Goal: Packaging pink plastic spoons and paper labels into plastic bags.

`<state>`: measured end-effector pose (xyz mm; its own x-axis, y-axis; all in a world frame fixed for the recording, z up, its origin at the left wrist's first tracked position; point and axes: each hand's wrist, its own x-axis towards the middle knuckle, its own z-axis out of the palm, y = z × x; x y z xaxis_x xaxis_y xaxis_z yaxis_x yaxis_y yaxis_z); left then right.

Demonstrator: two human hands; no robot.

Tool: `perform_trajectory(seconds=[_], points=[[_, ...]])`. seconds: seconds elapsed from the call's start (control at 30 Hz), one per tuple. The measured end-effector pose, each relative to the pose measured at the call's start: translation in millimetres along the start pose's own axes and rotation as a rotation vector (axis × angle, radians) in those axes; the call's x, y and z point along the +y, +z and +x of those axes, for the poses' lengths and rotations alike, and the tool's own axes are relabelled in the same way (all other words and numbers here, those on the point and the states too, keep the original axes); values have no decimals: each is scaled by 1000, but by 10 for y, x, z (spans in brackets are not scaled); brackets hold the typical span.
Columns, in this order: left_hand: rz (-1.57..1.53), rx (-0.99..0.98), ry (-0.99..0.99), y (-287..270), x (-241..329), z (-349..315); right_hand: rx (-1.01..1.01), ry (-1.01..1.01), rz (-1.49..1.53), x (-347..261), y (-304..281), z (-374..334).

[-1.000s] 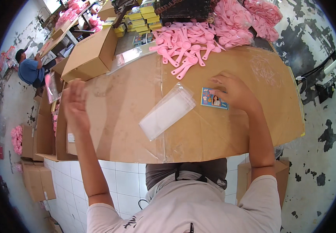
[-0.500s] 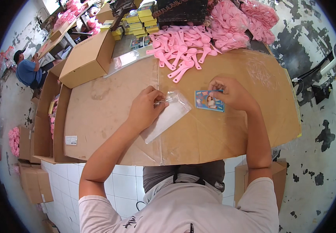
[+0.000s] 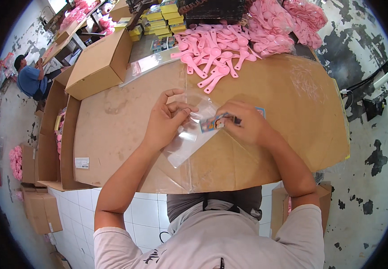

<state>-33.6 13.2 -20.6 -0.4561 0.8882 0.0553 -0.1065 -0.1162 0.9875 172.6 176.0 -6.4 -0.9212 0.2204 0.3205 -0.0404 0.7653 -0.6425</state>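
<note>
My left hand (image 3: 163, 121) pinches the upper edge of a clear plastic bag (image 3: 181, 150) between thumb and fingers, while the other fingers stretch away. The bag lies slantwise on the cardboard-covered table. In my right hand (image 3: 245, 123) is a small blue printed card (image 3: 211, 124), gripped by thumb and fingers and tilted, its left end at the bag's mouth. Whether that end is inside the bag I cannot tell. Behind the right hand, the edge of another blue card (image 3: 261, 112) shows on the table; the hand hides the rest.
Pink plastic spoons (image 3: 214, 54) lie heaped at the far edge, beside bagged pink spoons (image 3: 270, 27). Stacks of yellow-edged cards (image 3: 160, 22) stand at the back. A closed carton (image 3: 97, 65) and an open carton (image 3: 71, 134) flank the left side. Someone in blue (image 3: 32, 80) sits far left.
My right hand has lifted a card and carried it left to the bag's mouth, leaving another card behind. My left hand has shifted slightly, its fingers spreading at the bag's edge.
</note>
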Motion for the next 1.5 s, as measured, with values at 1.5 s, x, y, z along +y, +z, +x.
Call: perform_trajectory(seconds=[1.5], points=[[62, -203, -104, 114, -41, -96, 135, -183, -349, 522, -133, 626]])
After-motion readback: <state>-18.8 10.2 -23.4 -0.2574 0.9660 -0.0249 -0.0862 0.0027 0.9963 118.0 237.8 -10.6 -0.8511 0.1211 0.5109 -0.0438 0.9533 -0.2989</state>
